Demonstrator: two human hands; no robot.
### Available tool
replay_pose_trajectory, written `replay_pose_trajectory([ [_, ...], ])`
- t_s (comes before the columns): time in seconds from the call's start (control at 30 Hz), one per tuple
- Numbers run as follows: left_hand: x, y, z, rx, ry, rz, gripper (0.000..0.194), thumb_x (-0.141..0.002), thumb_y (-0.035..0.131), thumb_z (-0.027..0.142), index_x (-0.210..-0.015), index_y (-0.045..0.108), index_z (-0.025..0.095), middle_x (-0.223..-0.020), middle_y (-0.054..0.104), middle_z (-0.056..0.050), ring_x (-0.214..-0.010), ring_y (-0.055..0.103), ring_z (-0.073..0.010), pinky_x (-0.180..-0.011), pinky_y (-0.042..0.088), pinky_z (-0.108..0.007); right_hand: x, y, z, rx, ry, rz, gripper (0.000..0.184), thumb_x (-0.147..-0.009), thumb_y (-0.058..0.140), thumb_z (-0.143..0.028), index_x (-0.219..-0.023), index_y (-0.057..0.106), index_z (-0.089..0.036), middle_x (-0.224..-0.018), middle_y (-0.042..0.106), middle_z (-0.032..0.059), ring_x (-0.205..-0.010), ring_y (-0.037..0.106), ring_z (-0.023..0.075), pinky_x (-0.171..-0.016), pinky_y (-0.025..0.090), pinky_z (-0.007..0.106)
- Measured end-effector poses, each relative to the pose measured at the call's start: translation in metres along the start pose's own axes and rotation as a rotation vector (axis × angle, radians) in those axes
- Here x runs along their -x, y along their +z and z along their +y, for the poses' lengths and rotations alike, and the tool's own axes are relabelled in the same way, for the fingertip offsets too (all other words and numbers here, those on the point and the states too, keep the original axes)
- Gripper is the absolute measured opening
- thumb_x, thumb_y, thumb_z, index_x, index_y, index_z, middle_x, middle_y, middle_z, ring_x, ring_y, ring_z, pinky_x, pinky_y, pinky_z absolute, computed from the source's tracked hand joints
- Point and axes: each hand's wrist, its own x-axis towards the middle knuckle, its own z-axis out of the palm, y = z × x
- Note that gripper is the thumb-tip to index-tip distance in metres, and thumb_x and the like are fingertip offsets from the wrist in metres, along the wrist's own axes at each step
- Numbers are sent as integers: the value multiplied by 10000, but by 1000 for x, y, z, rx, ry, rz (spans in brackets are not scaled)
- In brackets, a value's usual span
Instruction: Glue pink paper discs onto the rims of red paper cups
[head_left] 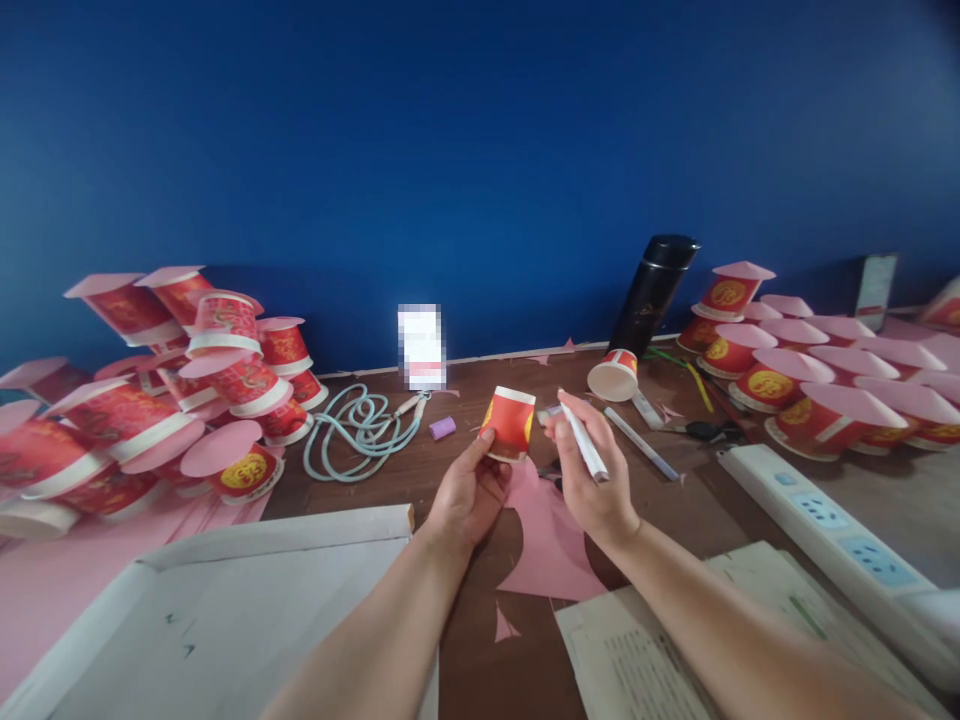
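Observation:
In front of me my left hand [465,500] is closed around a small red paper cup [513,422] with a white rim and a yellow print at its left side. My right hand [600,495], just to the right of the cup and apart from it, grips a white pen [583,438] between thumb and fingers. Below both hands lies a cut piece of pink paper [551,555] with curved edges. A dark object beside the right hand is mostly hidden by it. Another paper cup [615,376] rests on its side farther back.
Red cups with pink paper discs [247,380] are piled at left; more capped cups [840,410] stand at right. A black thermos [652,295], pale blue cable [360,440], purple piece [442,428], power strip [825,520], printed papers [637,640] and white box lid [285,610] surround the hands.

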Motion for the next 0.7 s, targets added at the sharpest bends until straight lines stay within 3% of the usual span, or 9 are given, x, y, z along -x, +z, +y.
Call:
replay_pose_trajectory([
  [0.13,1,0,0,21,17,10,117,-763,691,130,-869,649,103,-788,691,-49,-626,629,-88,-528,491,-165,3,-4,-13,76,-215,-67,337,-895,533,-169,-1222,562,-244,-1112,652,71,-1030,605,207,-928,482,412],
  [0.27,1,-1,-1,23,-6,8,130,-755,704,140,-866,647,108,-769,685,-33,-616,620,-76,-520,475,-155,4,-6,-21,135,-306,-161,303,-864,563,-143,-1154,590,-227,-1003,680,60,-944,627,204,-863,492,395],
  [0.7,2,0,-1,49,2,21,103,-768,684,121,-859,637,105,-767,671,-32,-630,614,-77,-538,475,-165,3,-3,-20,236,-333,-186,195,-854,572,-148,-1038,615,-195,-888,702,45,-853,645,185,-832,464,366],
])
